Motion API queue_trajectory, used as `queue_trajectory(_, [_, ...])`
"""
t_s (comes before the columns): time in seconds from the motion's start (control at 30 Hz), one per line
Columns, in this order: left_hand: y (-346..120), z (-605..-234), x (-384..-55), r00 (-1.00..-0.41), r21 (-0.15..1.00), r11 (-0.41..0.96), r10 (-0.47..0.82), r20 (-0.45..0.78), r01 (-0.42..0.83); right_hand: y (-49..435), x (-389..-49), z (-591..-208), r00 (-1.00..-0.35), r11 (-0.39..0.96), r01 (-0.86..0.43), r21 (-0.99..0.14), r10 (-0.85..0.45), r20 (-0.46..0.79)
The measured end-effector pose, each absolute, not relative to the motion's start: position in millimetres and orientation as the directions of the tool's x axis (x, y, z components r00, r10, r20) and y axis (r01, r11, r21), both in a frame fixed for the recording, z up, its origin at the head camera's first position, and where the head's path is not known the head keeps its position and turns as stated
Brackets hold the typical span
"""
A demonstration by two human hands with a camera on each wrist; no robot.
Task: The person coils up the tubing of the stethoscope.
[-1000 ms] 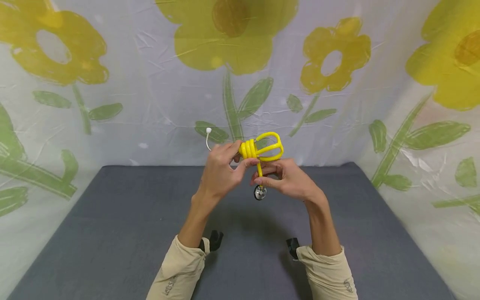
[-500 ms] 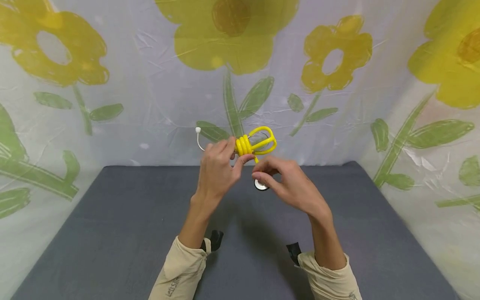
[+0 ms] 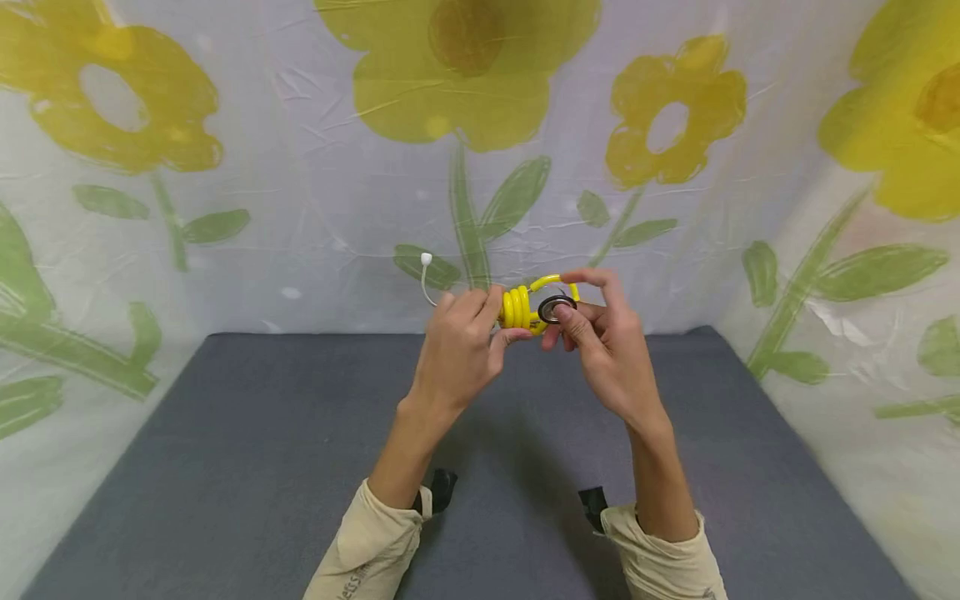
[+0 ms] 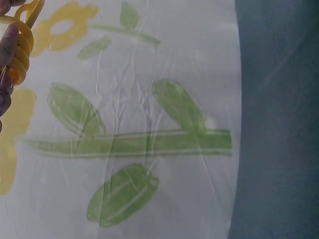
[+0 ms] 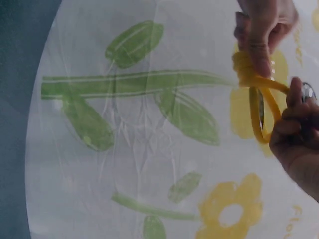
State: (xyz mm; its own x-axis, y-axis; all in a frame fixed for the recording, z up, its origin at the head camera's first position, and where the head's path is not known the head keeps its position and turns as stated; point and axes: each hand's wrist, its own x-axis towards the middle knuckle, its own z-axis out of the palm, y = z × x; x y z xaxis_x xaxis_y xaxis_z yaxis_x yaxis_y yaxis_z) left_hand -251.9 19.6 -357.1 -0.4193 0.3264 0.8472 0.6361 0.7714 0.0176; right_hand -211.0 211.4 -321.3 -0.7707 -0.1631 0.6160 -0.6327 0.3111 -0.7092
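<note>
The stethoscope's disc (image 3: 550,308) had come up: half a second earlier it hung at 5 o'clock from the coil (image 4: 22,55), and now it stood at 3 o'clock, just beside the wraps and in front of the loop (image 5: 256,117). No end dangled below the hands any more, so the winding seemed well along, with the disc gathered in near the loop; whether it was tucked through anything could not be told. The white ear tip (image 3: 426,259) stuck out at 10 o'clock, well apart from the disc.

The stethoscope (image 3: 516,307) was held up over the far part of the tabletop (image 3: 262,433), between the two hands. The left hand (image 3: 465,342) kept its grip clamped on the coil, fingers at 9 o'clock and thumb at 5 o'clock, that forearm leaning towards 1 o'clock. The right hand (image 3: 611,350) had its grip clamped on the disc, the thumb pressed to its face and some fingers bent behind. Its index finger reached out towards 9 o'clock, the tip at the loop's upper side, while the right forearm rose towards 11 o'clock
</note>
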Motion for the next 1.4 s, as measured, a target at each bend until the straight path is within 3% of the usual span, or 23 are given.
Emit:
queue_trajectory(0.13, [27, -355, -246, -0.354, -0.069, 0.797, 0.341, 0.871, 0.600, 212, -209, -320, -0.827, 0.225, -0.553, -0.802, -0.033, 0.561])
queue_trajectory(0.3, [33, -354, -242, -0.298, -0.129, 0.810, 0.352, 0.887, 0.572, 214, -207, -318, -0.856, 0.274, -0.493, -0.826, 0.017, 0.517])
queue_trajectory(0.63, [38, -356, -238, -0.215, -0.223, 0.822, 0.381, 0.899, 0.523, 222, -206, -316, -0.932, 0.319, -0.348, -0.882, -0.016, 0.362])
queue_trajectory(1.03, [45, -352, -238, -0.119, -0.402, 0.799, 0.498, 0.859, 0.447, 227, -208, -311, -0.969, 0.369, -0.242, -0.898, -0.036, 0.246])
queue_trajectory(1.4, [37, -352, -238, -0.104, -0.430, 0.792, 0.519, 0.849, 0.434, 228, -216, -313, -0.965, 0.343, -0.261, -0.902, -0.104, 0.240])
